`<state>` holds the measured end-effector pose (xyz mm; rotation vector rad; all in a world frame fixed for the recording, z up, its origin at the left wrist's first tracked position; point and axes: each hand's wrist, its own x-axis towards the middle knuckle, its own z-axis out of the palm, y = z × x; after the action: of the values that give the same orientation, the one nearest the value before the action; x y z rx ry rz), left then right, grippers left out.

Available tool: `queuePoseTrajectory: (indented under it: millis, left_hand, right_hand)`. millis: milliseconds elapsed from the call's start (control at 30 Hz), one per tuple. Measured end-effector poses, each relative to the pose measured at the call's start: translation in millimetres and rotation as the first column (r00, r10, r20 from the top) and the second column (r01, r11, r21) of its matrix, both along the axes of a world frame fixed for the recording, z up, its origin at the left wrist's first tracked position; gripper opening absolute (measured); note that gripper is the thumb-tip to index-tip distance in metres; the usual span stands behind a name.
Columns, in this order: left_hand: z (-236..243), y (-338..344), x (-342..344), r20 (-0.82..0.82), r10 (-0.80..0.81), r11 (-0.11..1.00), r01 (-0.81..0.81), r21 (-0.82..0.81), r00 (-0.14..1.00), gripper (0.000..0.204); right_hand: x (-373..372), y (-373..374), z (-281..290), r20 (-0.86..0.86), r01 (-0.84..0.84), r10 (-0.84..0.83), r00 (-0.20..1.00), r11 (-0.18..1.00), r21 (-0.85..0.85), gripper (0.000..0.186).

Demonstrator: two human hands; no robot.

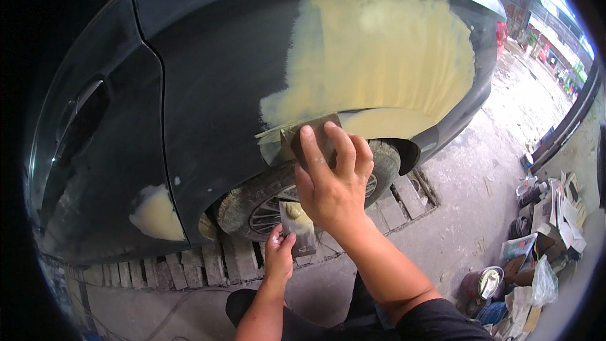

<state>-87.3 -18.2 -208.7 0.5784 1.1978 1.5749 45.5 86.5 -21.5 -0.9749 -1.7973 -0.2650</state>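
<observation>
My right hand (338, 186) presses a dark flat spreader (320, 141) against the car's rear fender, its fingertips spread over the blade. The spreader's edge lies on the fender just above the wheel arch, at the lower left of a wide pale yellow filler coat (385, 50). Lower down, my left hand (278, 256) grips a small flat mixing plate (304, 241) between thumb and fingers. A dollop of yellowish filler (293, 211) sits on the plate's upper end. Behind both hands is the car wheel (243, 211), partly covered by them.
The dark car body (214, 69) fills the left and middle; a smaller filler patch (158, 215) marks the door's lower rear corner. Slatted blocks (183, 271) lie beneath the car. At the right are an open can (489, 282), a plastic bag (545, 283) and piled papers (567, 218).
</observation>
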Motion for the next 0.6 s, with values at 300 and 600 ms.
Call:
queuePoseTrajectory:
  millis: [300, 600]
  left_hand:
    - [-2, -1, 2, -0.039, 0.021, 0.999, -0.023, -0.045, 0.999, 0.046]
    - [0, -4, 2, -0.009, 0.023, 1.000, -0.023, -0.015, 1.000, 0.049]
  right_hand:
    - [1, -1, -53, 0.027, -0.012, 0.012, 1.000, 1.000, -0.007, 0.065]
    - [11, -14, -5, 0.008, -0.004, 0.004, 1.000, 1.000, 0.006, 0.066]
